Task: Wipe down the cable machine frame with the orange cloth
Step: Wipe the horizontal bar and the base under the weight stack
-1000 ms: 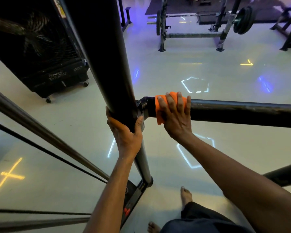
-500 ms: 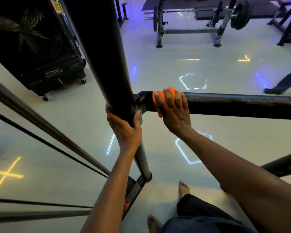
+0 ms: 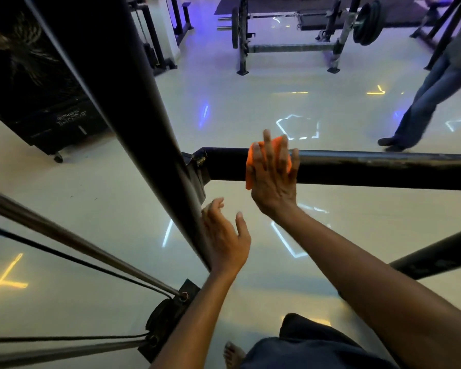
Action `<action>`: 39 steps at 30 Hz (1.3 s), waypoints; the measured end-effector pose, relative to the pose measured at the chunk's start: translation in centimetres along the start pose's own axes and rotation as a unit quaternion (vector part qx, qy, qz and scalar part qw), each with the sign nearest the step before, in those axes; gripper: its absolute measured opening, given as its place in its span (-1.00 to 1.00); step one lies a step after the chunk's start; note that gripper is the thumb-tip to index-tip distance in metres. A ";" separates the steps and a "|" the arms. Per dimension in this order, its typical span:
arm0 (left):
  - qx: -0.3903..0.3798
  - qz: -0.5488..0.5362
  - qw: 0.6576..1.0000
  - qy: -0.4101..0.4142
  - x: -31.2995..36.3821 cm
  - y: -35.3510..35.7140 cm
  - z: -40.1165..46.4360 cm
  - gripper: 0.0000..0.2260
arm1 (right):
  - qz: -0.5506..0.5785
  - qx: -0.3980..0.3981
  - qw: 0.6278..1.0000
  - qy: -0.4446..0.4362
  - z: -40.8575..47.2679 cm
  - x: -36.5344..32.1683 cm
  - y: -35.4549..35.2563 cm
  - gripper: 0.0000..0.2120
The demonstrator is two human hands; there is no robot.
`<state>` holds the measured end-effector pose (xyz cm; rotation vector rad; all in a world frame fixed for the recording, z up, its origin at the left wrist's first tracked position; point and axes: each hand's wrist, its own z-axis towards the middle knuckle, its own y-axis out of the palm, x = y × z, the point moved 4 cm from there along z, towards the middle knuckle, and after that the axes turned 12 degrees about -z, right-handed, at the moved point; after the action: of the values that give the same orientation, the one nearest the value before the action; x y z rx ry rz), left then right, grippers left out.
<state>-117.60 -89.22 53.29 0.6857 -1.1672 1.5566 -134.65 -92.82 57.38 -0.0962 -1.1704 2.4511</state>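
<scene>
The cable machine frame has a thick black upright post (image 3: 123, 115) and a black horizontal bar (image 3: 370, 169) that joins it at mid height. The orange cloth (image 3: 250, 166) lies on the bar a little right of the joint. My right hand (image 3: 274, 177) presses the cloth against the bar with straight, spread fingers. My left hand (image 3: 224, 235) hovers just right of the post's lower part, fingers relaxed and holding nothing.
Steel guide rods and a black cable (image 3: 64, 243) run diagonally at the left to the base plate (image 3: 171, 315). A black fan unit (image 3: 37, 102) stands behind. A squat rack (image 3: 290, 35) is far back. Another person's legs (image 3: 421, 107) stand at the right. My bare foot (image 3: 233, 355) is below.
My left hand has let go of the upright post and opened beside it. My right hand has slid the cloth rightward along the bar and flattened its fingers. A person walked in at the right.
</scene>
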 end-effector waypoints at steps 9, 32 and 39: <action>-0.003 0.135 0.979 0.154 2.5 2.5 13.2 -0.78 | 0.094 -0.001 0.994 -0.060 -1.1 5.5 1.4 -0.47; -0.125 0.235 0.958 0.107 0.9 3.9 14.3 -0.65 | 0.032 -0.035 0.997 0.056 -0.8 5.6 2.1 -0.50; -0.196 0.222 0.944 0.145 1.7 3.7 15.6 -0.61 | 0.055 -0.032 0.998 0.014 -1.0 6.0 1.6 -0.47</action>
<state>-123.63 -102.92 59.18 -0.0813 -1.4073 1.6483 -140.40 -90.55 56.21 -0.2185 -1.2631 2.4973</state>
